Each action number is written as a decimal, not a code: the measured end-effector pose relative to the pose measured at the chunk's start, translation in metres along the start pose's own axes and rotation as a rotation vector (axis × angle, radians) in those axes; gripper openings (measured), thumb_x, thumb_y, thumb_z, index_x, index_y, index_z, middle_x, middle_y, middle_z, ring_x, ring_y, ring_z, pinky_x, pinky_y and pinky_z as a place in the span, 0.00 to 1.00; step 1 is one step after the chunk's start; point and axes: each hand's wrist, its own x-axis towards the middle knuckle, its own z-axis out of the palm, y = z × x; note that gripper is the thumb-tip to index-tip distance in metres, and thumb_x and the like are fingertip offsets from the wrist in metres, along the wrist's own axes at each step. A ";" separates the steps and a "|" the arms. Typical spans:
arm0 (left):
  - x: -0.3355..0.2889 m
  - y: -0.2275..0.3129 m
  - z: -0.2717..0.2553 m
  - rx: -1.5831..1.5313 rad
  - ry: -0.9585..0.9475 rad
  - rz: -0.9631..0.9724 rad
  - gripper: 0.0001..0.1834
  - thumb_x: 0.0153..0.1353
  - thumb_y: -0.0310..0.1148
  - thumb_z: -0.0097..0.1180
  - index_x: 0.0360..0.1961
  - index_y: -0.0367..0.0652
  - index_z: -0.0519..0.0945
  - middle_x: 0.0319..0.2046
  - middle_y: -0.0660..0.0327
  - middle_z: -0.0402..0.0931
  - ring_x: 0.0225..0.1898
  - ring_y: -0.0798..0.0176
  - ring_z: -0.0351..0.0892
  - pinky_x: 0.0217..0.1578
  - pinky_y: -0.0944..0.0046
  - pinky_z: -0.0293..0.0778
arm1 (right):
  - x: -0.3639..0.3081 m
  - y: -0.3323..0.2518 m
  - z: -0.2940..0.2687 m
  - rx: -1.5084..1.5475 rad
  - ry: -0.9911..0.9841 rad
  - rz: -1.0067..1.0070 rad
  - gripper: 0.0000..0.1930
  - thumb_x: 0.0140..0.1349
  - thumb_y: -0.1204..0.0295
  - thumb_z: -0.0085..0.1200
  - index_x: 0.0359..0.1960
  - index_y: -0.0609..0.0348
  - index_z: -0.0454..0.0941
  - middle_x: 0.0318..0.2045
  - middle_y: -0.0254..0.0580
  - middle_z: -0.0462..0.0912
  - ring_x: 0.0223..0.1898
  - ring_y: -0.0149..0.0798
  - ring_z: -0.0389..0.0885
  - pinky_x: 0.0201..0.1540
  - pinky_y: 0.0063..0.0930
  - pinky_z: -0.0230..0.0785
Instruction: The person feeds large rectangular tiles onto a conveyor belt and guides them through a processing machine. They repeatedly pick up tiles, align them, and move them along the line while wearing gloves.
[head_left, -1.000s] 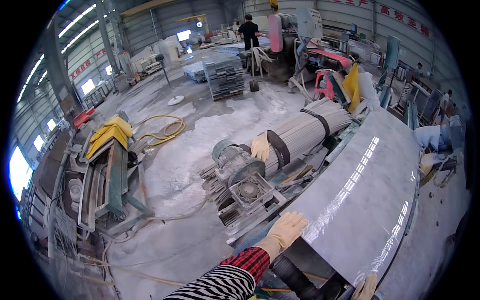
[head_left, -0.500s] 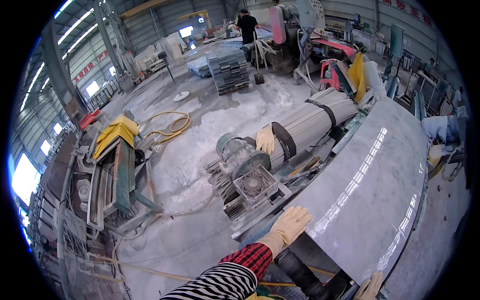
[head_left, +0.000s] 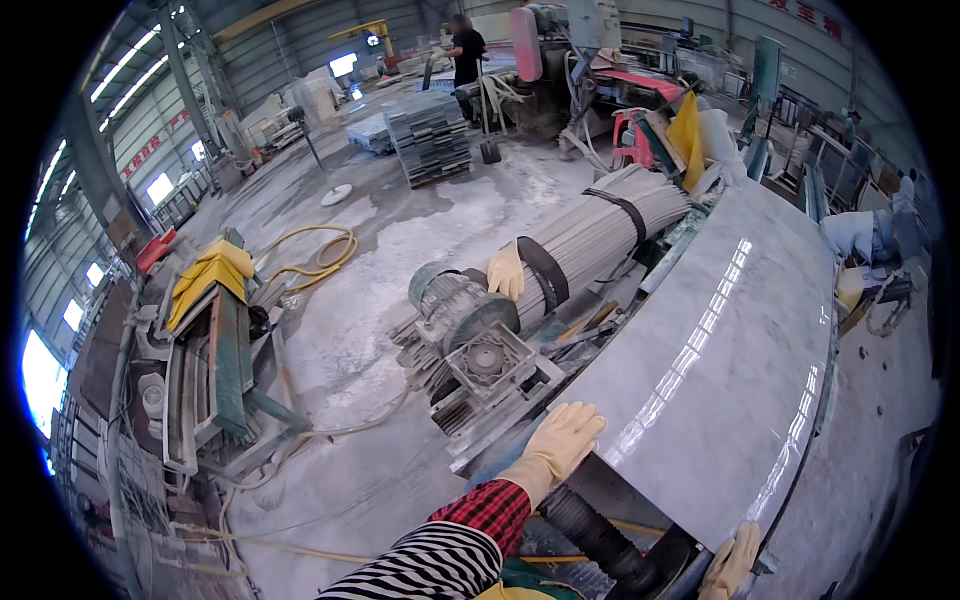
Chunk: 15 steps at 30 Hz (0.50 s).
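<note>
A long, polished grey-white stone slab (head_left: 700, 360) reaches from my near right into the distance, with bright light reflections along it. My left hand (head_left: 562, 440), in a cream rubber glove, rests at the slab's near left corner. Its fingers are stretched out and lie on the top surface. At the near right corner is my right hand (head_left: 732, 562), gloved alike, with fingers extended against the slab's edge; its wrist runs out of view. Below the near edge, between the hands, a black ribbed hose (head_left: 598, 538) shows.
Left of the slab lie a dusty motor with a gearbox (head_left: 470, 325), a strapped bundle of thin strips (head_left: 600, 225) and a loose cream glove (head_left: 506, 272). Farther off are a coiled yellow hose (head_left: 325, 258), stacked slabs (head_left: 428, 138) and a person (head_left: 466, 60) in black.
The whole view has shifted slightly, so the scene sits farther left and a little higher. More of my right hand shows. Both hands remain at the slab's near corners.
</note>
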 end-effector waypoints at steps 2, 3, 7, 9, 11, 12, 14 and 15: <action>-0.001 0.000 0.001 -0.005 -0.013 -0.002 0.22 0.65 0.33 0.60 0.61 0.48 0.74 0.62 0.54 0.70 0.67 0.47 0.66 0.69 0.50 0.62 | 0.000 -0.001 -0.001 -0.001 -0.012 0.019 0.24 0.79 0.61 0.48 0.70 0.59 0.75 0.73 0.60 0.70 0.76 0.59 0.63 0.79 0.46 0.55; 0.000 0.001 0.000 -0.011 -0.017 0.001 0.22 0.65 0.33 0.60 0.61 0.48 0.75 0.62 0.54 0.70 0.67 0.47 0.66 0.69 0.50 0.62 | -0.004 0.014 0.011 -0.019 0.037 -0.026 0.24 0.78 0.63 0.47 0.69 0.62 0.74 0.72 0.62 0.70 0.75 0.62 0.65 0.79 0.48 0.55; -0.007 -0.005 0.010 0.006 0.031 0.009 0.23 0.65 0.34 0.60 0.61 0.48 0.75 0.63 0.53 0.71 0.68 0.47 0.66 0.70 0.49 0.62 | -0.005 0.021 0.022 -0.006 0.046 -0.035 0.24 0.78 0.64 0.47 0.70 0.61 0.74 0.73 0.61 0.70 0.75 0.61 0.65 0.79 0.48 0.55; -0.010 -0.010 0.014 0.023 0.030 0.006 0.24 0.65 0.35 0.60 0.62 0.47 0.75 0.64 0.52 0.71 0.67 0.45 0.67 0.70 0.48 0.62 | -0.004 0.010 0.011 0.008 0.009 0.013 0.24 0.79 0.61 0.48 0.71 0.57 0.75 0.74 0.59 0.69 0.76 0.58 0.63 0.80 0.45 0.54; -0.013 -0.011 0.016 0.019 -0.016 -0.007 0.24 0.65 0.35 0.61 0.62 0.46 0.74 0.64 0.51 0.71 0.67 0.44 0.68 0.69 0.47 0.63 | -0.009 0.017 0.018 -0.001 0.015 0.013 0.24 0.79 0.61 0.48 0.71 0.56 0.75 0.74 0.58 0.69 0.77 0.57 0.63 0.80 0.44 0.54; -0.008 -0.006 0.010 0.006 -0.062 -0.014 0.24 0.65 0.35 0.61 0.61 0.46 0.74 0.63 0.51 0.71 0.66 0.44 0.68 0.69 0.47 0.63 | -0.010 0.014 0.015 -0.012 0.025 -0.012 0.24 0.79 0.61 0.48 0.71 0.55 0.75 0.74 0.58 0.69 0.76 0.57 0.63 0.80 0.44 0.54; -0.006 -0.005 0.007 0.017 -0.048 0.000 0.23 0.64 0.35 0.61 0.60 0.45 0.74 0.60 0.52 0.72 0.63 0.45 0.70 0.66 0.48 0.65 | -0.009 0.013 0.010 -0.024 0.034 -0.053 0.24 0.79 0.61 0.47 0.72 0.56 0.74 0.73 0.61 0.70 0.75 0.60 0.64 0.79 0.47 0.55; -0.006 -0.003 0.006 0.015 -0.036 0.004 0.23 0.64 0.34 0.61 0.59 0.46 0.74 0.59 0.52 0.72 0.62 0.45 0.70 0.65 0.48 0.65 | -0.009 0.011 0.006 -0.002 0.037 -0.057 0.24 0.79 0.61 0.47 0.71 0.57 0.75 0.72 0.62 0.70 0.75 0.60 0.65 0.79 0.47 0.55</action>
